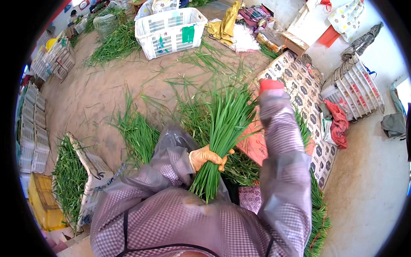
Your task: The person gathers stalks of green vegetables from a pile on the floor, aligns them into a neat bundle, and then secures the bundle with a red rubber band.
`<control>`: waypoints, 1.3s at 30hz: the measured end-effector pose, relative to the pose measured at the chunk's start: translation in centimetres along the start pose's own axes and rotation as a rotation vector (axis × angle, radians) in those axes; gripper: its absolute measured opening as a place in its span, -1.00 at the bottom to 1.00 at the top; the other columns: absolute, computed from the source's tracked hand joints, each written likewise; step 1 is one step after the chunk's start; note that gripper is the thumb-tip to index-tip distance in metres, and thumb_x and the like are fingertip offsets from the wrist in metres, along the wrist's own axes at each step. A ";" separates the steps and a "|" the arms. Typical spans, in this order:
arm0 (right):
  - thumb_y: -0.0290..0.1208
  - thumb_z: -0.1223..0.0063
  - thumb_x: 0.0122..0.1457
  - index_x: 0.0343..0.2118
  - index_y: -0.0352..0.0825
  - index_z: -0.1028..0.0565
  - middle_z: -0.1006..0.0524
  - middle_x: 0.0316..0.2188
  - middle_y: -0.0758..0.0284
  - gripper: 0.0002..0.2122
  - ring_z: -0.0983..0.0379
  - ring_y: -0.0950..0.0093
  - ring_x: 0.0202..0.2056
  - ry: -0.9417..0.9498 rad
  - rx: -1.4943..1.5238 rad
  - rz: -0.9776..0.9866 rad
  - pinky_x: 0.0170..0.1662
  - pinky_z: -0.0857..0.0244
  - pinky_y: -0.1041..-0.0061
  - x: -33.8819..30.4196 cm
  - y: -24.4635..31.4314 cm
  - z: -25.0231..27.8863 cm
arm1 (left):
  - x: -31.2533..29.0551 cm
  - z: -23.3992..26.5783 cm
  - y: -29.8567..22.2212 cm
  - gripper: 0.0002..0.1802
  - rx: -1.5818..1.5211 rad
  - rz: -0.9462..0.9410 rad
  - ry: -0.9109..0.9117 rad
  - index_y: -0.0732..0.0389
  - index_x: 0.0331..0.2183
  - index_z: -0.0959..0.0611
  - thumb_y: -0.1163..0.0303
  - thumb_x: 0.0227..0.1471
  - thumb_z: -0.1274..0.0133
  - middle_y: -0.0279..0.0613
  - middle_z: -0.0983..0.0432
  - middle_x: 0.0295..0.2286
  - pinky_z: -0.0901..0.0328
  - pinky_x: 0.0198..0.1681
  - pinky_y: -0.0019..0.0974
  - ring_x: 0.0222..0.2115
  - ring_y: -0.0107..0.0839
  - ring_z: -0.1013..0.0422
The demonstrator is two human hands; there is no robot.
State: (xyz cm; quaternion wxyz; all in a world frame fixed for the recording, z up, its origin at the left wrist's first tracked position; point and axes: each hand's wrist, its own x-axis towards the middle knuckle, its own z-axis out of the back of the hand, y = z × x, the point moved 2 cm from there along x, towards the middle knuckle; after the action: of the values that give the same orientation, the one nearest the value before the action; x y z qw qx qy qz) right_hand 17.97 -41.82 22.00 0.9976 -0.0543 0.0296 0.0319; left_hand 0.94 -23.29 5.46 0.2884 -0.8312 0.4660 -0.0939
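My left hand (209, 159), in a tan-orange glove, is wrapped round a thick bunch of long green chives (229, 122) near its lower end. The leaves fan up and away from me, and the cut ends point toward my body. My right hand (270, 85) is stretched far forward over a patterned sheet, past the tips of the bunch. Only red shows beyond its sleeve, and its fingers are hidden. Loose chives (139, 130) lie on the floor left of my knee, with more (242, 169) under the held bunch, beside a red board (254, 141).
Tied chive bundles (317, 227) lie along my right side. A white plastic crate (171, 36) stands ahead, near a green heap (117, 43). At left are a crate full of greens (70, 180), a yellow crate (45, 201) and stacked crates (34, 128). More crates (353, 90) lean against the right wall.
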 end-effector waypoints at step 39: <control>0.16 0.14 0.15 0.08 -0.36 -0.33 -0.51 -0.10 0.15 -0.35 -0.45 0.29 -0.10 0.209 1.022 -0.019 -0.04 -0.30 0.33 -4.5 -6.0 -7.9 | 0.3 0.1 -5.0 -0.43 -0.133 -0.195 -0.201 0.23 0.03 -0.38 0.54 -0.11 -0.03 -0.26 -0.50 -0.38 -0.36 -0.12 -0.18 -0.38 -0.33 -0.47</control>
State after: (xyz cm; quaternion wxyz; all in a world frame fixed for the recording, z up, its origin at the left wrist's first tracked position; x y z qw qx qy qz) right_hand 13.44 -48.87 15.07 0.8888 0.4362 0.1404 -0.0011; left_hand 4.70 -21.48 8.22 0.2673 -0.8950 0.3570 -0.0064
